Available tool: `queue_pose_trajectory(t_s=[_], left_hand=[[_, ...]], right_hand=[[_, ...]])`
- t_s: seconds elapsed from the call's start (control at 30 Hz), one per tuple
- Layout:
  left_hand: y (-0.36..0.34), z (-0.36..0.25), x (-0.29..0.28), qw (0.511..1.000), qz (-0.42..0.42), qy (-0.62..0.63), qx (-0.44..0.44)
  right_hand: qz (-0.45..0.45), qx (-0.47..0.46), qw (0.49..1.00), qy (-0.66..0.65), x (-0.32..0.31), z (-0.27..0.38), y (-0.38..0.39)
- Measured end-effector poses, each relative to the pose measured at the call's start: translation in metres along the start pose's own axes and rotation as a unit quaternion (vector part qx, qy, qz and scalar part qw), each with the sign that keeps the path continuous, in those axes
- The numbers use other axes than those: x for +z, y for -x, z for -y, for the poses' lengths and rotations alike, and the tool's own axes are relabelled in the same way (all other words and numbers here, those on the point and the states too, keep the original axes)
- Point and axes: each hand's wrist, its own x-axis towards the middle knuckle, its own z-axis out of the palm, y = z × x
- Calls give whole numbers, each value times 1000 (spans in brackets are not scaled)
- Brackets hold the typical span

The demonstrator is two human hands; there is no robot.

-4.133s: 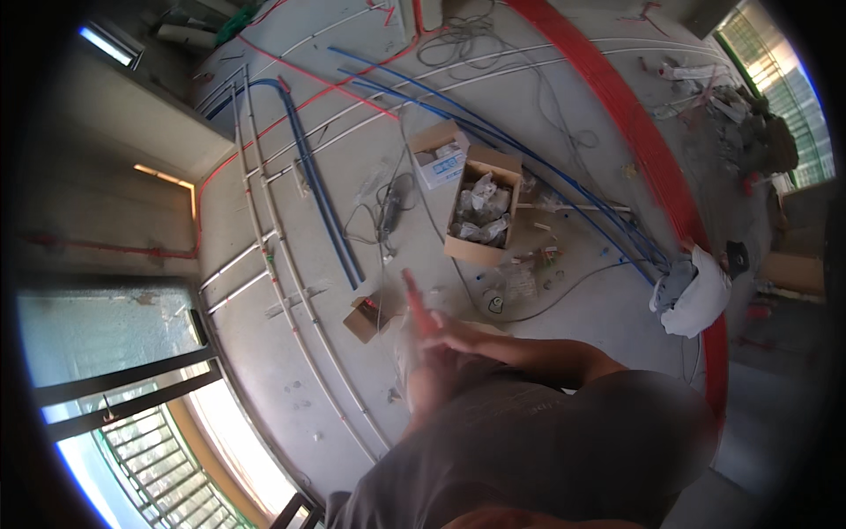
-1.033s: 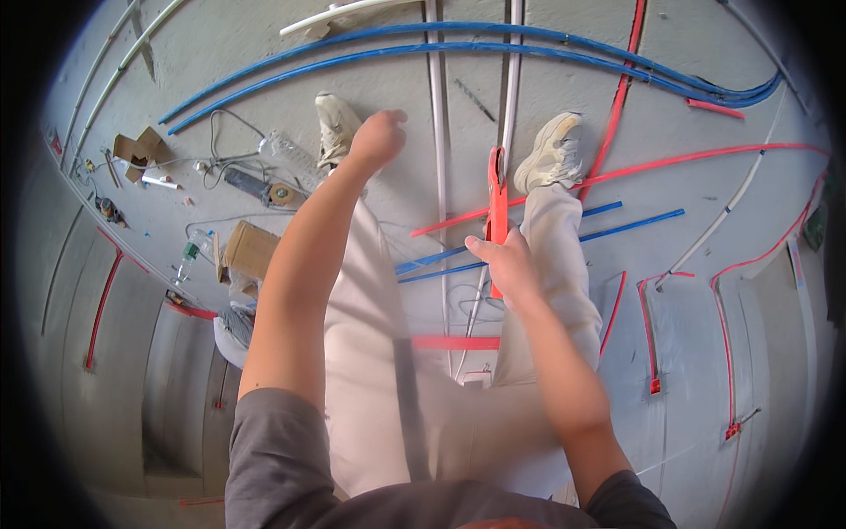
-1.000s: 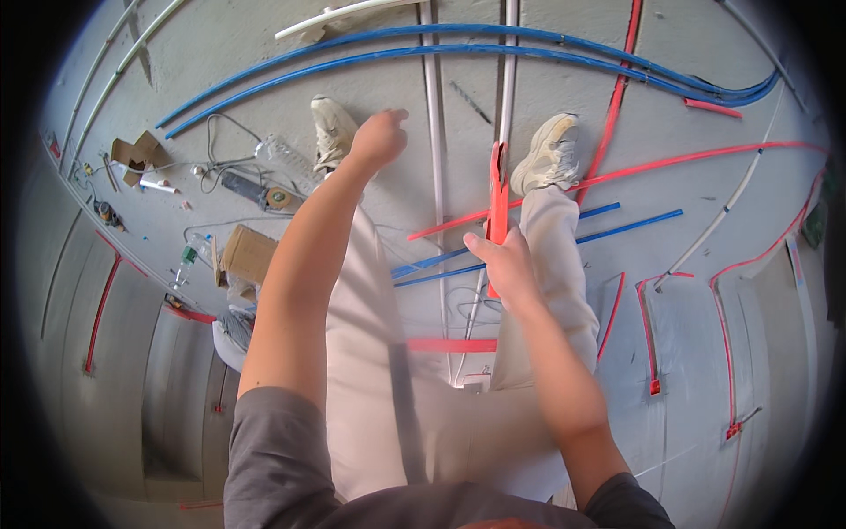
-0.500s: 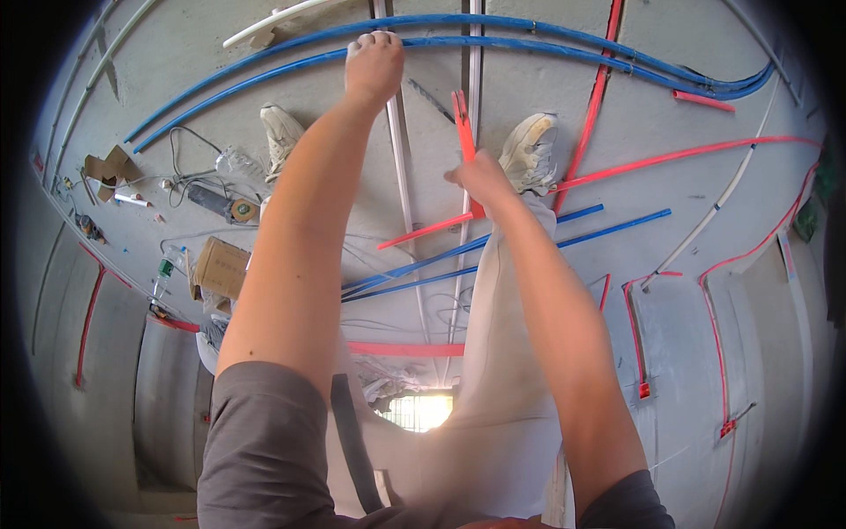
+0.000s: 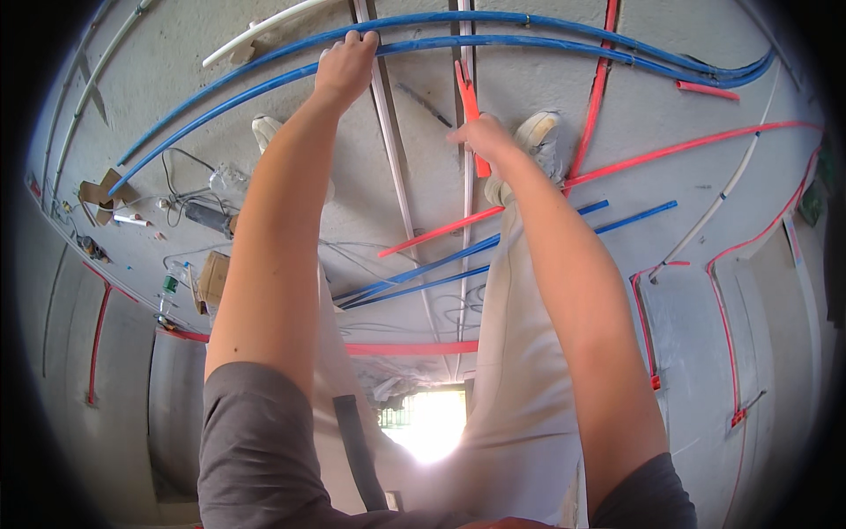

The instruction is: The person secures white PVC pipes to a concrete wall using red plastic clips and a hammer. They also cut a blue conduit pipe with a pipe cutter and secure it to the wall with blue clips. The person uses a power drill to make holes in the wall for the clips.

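Note:
Two long blue pipes run across the far part of the floor. My left hand [image 5: 346, 66] is closed around the nearer blue pipe [image 5: 238, 95], some way in from its left end. The farther blue pipe [image 5: 273, 55] passes just beyond my fingers. My right hand [image 5: 486, 139] grips a red pipe cutter [image 5: 469, 99], its forked end pointing away from me toward the blue pipes and apart from them. Part of the cutter is hidden by my fingers.
Shorter blue pipes [image 5: 423, 264] and a red pipe [image 5: 441, 232] lie near my legs. A cardboard box [image 5: 212, 280], a plastic bottle [image 5: 169, 286] and a grey cable [image 5: 176, 181] are at the left. Pale strips [image 5: 388, 132] run lengthwise along the floor between my shoes.
My left hand has shifted left, and the nearer blue pipe's left end now sits farther left and closer to me. My right hand has moved forward with the pipe cutter.

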Motion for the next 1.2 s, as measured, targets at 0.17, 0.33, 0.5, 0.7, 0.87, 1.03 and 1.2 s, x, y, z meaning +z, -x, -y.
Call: queue_pose_trajectory(t_s=[0.17, 0.33, 0.5, 0.7, 0.87, 1.03, 1.2], left_hand=[[7, 2, -1, 999, -8, 35, 36], [7, 6, -5, 997, -4, 69, 37], [4, 4, -15, 994, 59, 87, 8], [6, 2, -18, 994, 17, 104, 7], [5, 4, -12, 994, 11, 105, 8], [4, 6, -9, 994, -9, 108, 16], [2, 7, -8, 993, 30, 114, 5]], right_hand=[[6, 4, 1000, -10, -8, 10, -7], [18, 24, 999, -26, -16, 13, -8], [32, 13, 999, -5, -19, 15, -12], [59, -8, 998, -21, -4, 16, -29], [51, -42, 997, -32, 8, 22, -47], [70, -55, 995, -50, 5, 27, -51], [64, -55, 995, -60, 1, 29, -41]])
